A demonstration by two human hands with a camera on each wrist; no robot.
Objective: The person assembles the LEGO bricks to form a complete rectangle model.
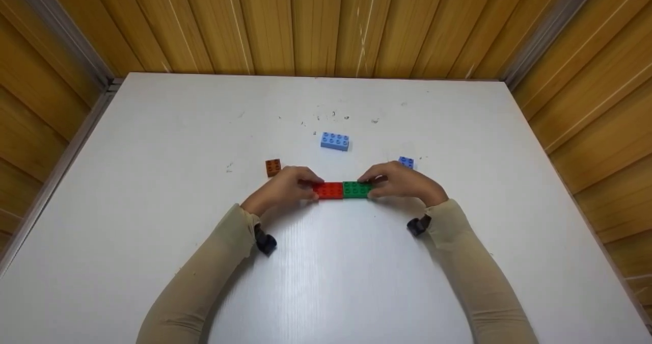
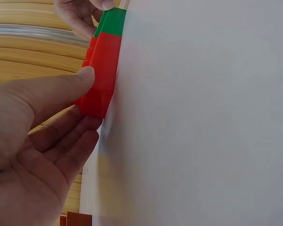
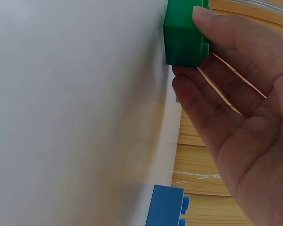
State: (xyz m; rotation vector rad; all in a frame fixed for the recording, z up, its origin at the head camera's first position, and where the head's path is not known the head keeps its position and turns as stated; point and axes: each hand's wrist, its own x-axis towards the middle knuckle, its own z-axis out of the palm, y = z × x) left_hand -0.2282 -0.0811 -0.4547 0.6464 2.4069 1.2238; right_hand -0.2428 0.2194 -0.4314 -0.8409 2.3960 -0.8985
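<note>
A red toy brick (image 1: 330, 190) and a green toy brick (image 1: 355, 189) lie end to end on the white table, their short ends meeting. With thumb and fingers my left hand (image 1: 289, 187) grips the outer end of the red one; in the left wrist view the thumb presses its near long side. My right hand (image 1: 402, 182) pinches the green brick's outer end, thumb on the near side. The right wrist view shows that thumb (image 3: 205, 14) on the green side, with fingertips at the end face. Studs point up on both bricks.
Beyond the left hand sits a small brown brick (image 1: 273, 167). A light blue brick (image 1: 334, 141) lies farther back at the centre. Partly hidden behind the right hand is a blue brick (image 1: 406, 161). Wood-panelled walls (image 1: 316, 28) border the white table (image 1: 326, 283).
</note>
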